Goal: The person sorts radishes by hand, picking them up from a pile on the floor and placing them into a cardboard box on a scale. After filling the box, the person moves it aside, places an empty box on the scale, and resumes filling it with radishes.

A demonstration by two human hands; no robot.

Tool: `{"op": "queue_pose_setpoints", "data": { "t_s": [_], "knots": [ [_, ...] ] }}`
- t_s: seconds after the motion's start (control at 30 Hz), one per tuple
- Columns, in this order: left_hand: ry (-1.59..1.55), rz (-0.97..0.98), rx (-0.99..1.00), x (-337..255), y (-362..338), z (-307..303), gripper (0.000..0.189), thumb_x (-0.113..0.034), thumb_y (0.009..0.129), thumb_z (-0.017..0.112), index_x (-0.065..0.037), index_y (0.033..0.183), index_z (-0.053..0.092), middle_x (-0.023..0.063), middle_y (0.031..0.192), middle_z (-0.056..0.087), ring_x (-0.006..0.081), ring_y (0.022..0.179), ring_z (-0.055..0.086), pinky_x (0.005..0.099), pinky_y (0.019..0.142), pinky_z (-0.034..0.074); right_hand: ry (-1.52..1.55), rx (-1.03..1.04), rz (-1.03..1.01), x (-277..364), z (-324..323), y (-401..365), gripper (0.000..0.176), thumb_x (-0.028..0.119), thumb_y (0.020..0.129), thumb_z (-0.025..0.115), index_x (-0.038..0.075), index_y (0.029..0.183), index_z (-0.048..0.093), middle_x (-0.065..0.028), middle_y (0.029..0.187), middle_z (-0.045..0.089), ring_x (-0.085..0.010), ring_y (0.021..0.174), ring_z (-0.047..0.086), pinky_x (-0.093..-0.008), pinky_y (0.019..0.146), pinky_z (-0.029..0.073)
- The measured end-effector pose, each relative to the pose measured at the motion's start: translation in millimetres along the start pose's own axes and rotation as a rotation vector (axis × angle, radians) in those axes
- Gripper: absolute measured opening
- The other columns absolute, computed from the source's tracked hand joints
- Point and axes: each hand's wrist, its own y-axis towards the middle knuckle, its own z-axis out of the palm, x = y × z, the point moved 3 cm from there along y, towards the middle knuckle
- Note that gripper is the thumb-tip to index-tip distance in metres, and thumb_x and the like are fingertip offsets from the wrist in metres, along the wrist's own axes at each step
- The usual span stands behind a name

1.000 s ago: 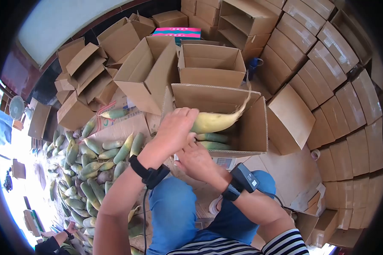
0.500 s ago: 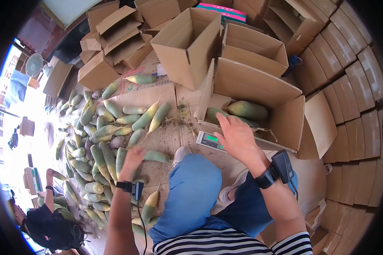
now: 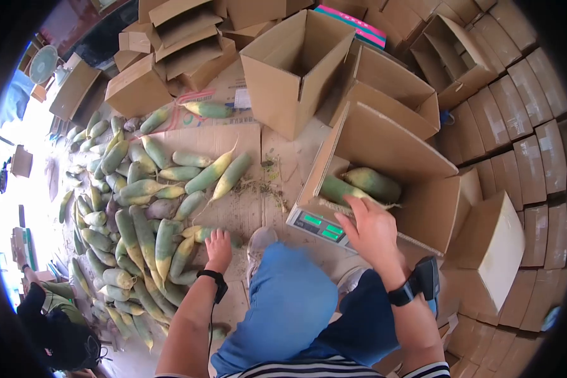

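My left hand [image 3: 218, 251] touches a green radish [image 3: 199, 234] at the right side of a large pile of radishes [image 3: 142, 188], its fingers slightly apart on top. Over the near wall of an open cardboard box [image 3: 394, 138] reaches my right hand [image 3: 373, 228], thumb and fingers apart, the fingertips close to a green radish [image 3: 339, 188] inside. A second, thicker radish [image 3: 375, 184] lies beside that one. Under the box's near left edge, a scale [image 3: 321, 227] shows lit green displays, partly behind my right hand.
Empty open boxes [image 3: 290, 75] stand beyond the scale, with more boxes [image 3: 138, 88] at the upper left. Stacked closed cartons [image 3: 535, 157] line the right side. Another person [image 3: 57, 321] is at the lower left. A single radish [image 3: 208, 109] lies near the upper boxes.
My left hand has moved right and down onto the radish beside the pile. My right hand stays at the box's near edge, slightly lower and farther right. The view has shifted.
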Motion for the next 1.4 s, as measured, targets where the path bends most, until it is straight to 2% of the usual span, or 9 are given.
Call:
{"op": "queue_pose_setpoints", "data": {
  "t_s": [0.27,0.33,0.5,0.73,0.9,1.03,1.2,1.3,1.4],
  "knots": [
    [0.306,0.153,-0.029,21,28,25,0.027,-0.022,0.088,0.053,-0.010,0.110,0.062,0.0104,0.113,0.062,0.0293,0.111,0.053,0.0564,0.094,0.040,-0.001,-0.011,0.014,3,-1,4,0.035,0.031,0.088,0.067,0.006,0.112,0.063,-0.0112,0.091,0.065,-0.0302,0.079,0.065,-0.0397,0.068,0.053],
    [0.149,0.117,0.252,24,32,20,0.027,-0.018,0.084,0.058,-0.011,0.110,0.062,0.0089,0.112,0.060,0.0282,0.110,0.054,0.0513,0.094,0.041,0.010,-0.006,0.012,2,0,2,0.035,0.030,0.086,0.068,0.007,0.111,0.062,-0.0109,0.091,0.065,-0.0294,0.080,0.065,-0.0390,0.068,0.053],
    [0.080,0.303,0.041,8,6,-41,0.051,-0.019,0.062,0.078,-0.013,0.109,0.058,0.0084,0.104,0.061,0.0287,0.107,0.054,0.0478,0.091,0.043,0.053,-0.018,0.019,1,1,1,0.030,0.031,0.088,0.066,0.007,0.106,0.063,-0.0110,0.086,0.064,-0.0300,0.079,0.064,-0.0407,0.066,0.052],
    [-0.475,0.023,-0.272,12,-32,-120,0.067,-0.009,0.060,0.079,-0.006,0.122,0.054,0.0129,0.118,0.060,0.0350,0.112,0.056,0.0464,0.097,0.043,0.061,-0.024,0.023,-1,7,-5,0.028,0.031,0.089,0.064,0.006,0.100,0.060,-0.0125,0.084,0.062,-0.0315,0.079,0.064,-0.0415,0.066,0.052],
    [-1.370,-0.228,-0.268,11,-62,-201,0.059,-0.001,0.076,0.075,0.002,0.129,0.050,0.0136,0.121,0.059,0.0244,0.111,0.059,0.0369,0.099,0.046,0.093,0.043,0.061,1,8,-6,0.033,0.031,0.089,0.064,0.003,0.105,0.057,-0.0138,0.089,0.061,-0.0332,0.084,0.063,-0.0428,0.073,0.051],
    [-1.337,-0.215,-0.373,12,-74,-265,0.053,-0.001,0.081,0.072,0.002,0.129,0.050,0.0108,0.125,0.057,0.0200,0.107,0.060,0.0351,0.098,0.046,0.130,-0.020,0.015,3,0,-8,0.048,0.035,0.087,0.066,0.002,0.121,0.055,-0.0164,0.103,0.060,-0.0345,0.097,0.060,-0.0444,0.083,0.049],
    [-1.635,0.117,-0.714,-10,-95,-332,0.060,0.000,0.080,0.069,0.006,0.134,0.046,0.0190,0.132,0.053,0.0267,0.117,0.057,0.0387,0.101,0.046,0.402,-0.359,-0.358,23,-53,-8,0.080,0.042,0.078,0.073,0.003,0.140,0.042,-0.0200,0.137,0.047,-0.0354,0.123,0.048,-0.0473,0.102,0.042],
    [-1.487,0.354,-0.695,-53,-92,-369,0.067,-0.006,0.078,0.072,0.004,0.137,0.043,0.0174,0.133,0.054,0.0278,0.122,0.054,0.0398,0.104,0.042,0.449,-0.483,-0.545,36,-74,-13,0.082,0.038,0.074,0.077,0.004,0.140,0.042,-0.0197,0.134,0.050,-0.0353,0.121,0.052,-0.0473,0.101,0.043],
    [-1.198,0.409,-0.565,-109,-78,-395,0.068,-0.008,0.080,0.072,0.002,0.139,0.040,0.0154,0.134,0.053,0.0270,0.123,0.053,0.0393,0.105,0.041,0.475,-0.557,-0.421,24,-70,-17,0.081,0.031,0.072,0.078,0.005,0.140,0.043,-0.0181,0.126,0.057,-0.0354,0.109,0.059,-0.0447,0.093,0.049]
  ]
}}
